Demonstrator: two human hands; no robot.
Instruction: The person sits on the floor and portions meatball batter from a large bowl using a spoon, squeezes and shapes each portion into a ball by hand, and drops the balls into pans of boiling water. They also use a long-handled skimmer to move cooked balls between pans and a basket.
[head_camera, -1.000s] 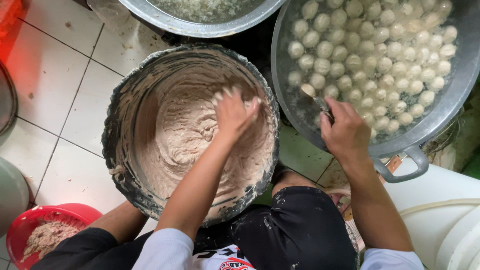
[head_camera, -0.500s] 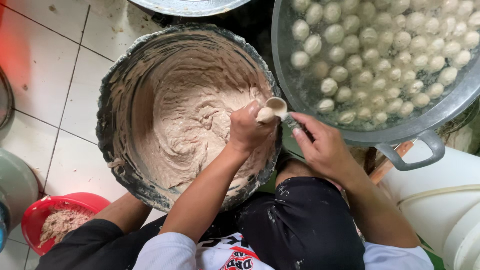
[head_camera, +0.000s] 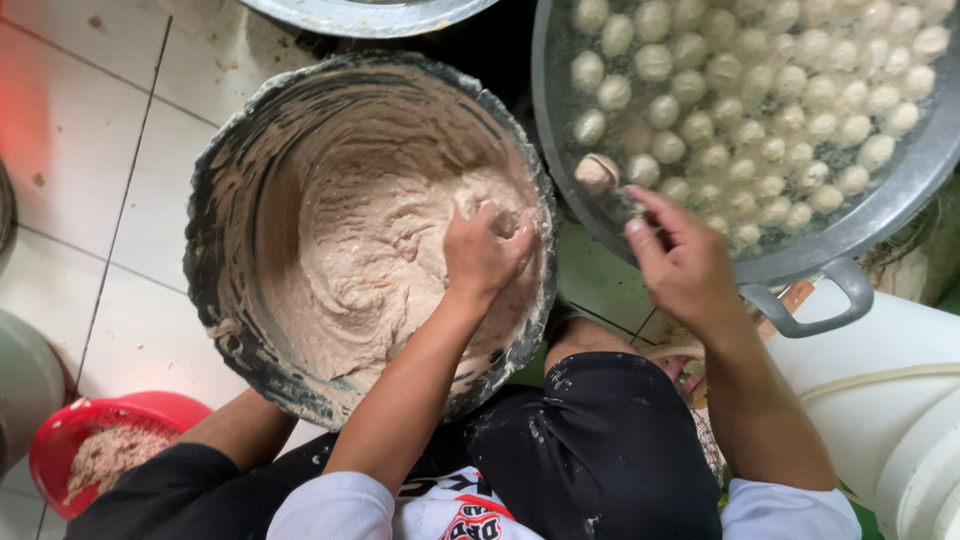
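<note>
Floor (head_camera: 90, 130): pale square tiles, dark grout lines, speckled with grime, left of the hands. Reddish light tints its upper left corner. Green patch of floor (head_camera: 590, 275) between the hands. White tub (head_camera: 880, 390) right of them.

We see a person from above, wearing a short-sleeved white shirt (head_camera: 340, 510) with a red and black print at the chest, its lettering partly cut off by the frame edge. Both forearms are bare below the sleeves. Dark, nearly black trousers (head_camera: 600, 450) cover the legs, speckled with small pale splashes near the knee. The left hand (head_camera: 485, 250) is smeared with pale paste on the fingers. The right hand (head_camera: 685, 260) is bare, without rings or a watch.
</note>
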